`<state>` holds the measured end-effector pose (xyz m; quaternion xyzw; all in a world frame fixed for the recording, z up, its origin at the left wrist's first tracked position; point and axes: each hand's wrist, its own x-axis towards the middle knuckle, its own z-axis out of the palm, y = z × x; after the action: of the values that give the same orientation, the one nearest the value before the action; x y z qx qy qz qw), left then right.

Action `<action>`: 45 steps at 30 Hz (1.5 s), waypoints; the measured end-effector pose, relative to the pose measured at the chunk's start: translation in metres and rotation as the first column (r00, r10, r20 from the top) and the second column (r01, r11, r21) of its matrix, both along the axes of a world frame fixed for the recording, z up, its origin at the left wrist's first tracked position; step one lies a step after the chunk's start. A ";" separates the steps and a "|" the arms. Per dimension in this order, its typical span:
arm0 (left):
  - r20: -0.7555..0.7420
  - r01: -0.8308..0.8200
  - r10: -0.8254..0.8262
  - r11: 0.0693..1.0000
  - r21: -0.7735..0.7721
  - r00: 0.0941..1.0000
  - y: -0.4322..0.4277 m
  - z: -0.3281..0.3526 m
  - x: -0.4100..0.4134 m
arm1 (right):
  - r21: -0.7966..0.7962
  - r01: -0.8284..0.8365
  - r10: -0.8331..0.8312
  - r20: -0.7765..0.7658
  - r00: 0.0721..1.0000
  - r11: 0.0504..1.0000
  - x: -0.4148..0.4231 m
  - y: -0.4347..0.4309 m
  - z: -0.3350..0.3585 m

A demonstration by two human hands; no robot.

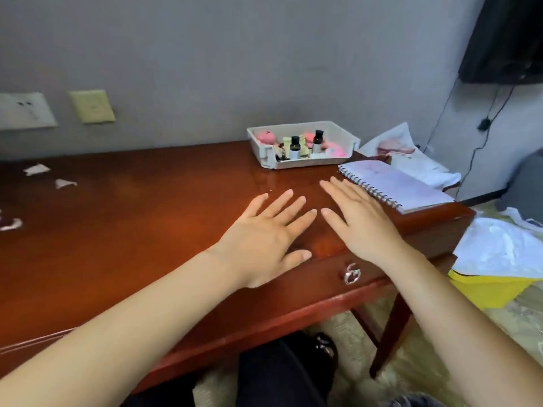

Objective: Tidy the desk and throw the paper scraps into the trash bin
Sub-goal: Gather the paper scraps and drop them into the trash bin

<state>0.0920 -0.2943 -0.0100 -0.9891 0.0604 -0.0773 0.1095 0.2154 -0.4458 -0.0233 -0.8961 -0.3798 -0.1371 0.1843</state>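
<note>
My left hand [266, 239] and right hand [363, 223] lie flat and empty, fingers spread, on the desk [132, 230], paper scraps [36, 169] far left, spiral notebook [393, 185] just right, tray [302, 143] bottle labels unreadable.

The room was dimly and evenly lit, with soft light that seemed to come from above and in front. The polished desk [147, 230] carried a pale sheen, brightest near the white tray [305, 164], and mirrored the wall faintly. Shadows were weak: only a soft dark patch lay under the left hand [264, 242] and right hand [361, 221]. The whole frame was slightly soft, and the wall sockets [26, 110] and paper scraps [36, 169] at the left edge were blurred. Wide-angle distortion bent the desk edge and stretched the forearms.
</note>
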 end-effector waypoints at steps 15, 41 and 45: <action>-0.056 -0.616 0.613 0.783 -0.090 0.788 0.191 0.005 -0.162 | -0.129 -0.519 0.507 -0.112 0.854 0.845 -0.106 0.258 0.004; -0.022 -0.807 0.997 -0.075 -0.585 -0.076 0.368 -0.048 -0.345 | 0.210 -0.663 0.695 -0.168 0.699 0.718 -0.195 0.463 -0.025; -0.041 -0.826 0.992 -0.120 -0.551 -0.116 0.398 -0.046 -0.348 | 0.324 -0.674 0.744 -0.191 0.641 0.664 -0.193 0.460 -0.026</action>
<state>-0.2557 0.1040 -0.0560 -0.6754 -0.7113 -0.1826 -0.0669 0.0221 0.0138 -0.0497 -0.6562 -0.6507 0.0464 0.3792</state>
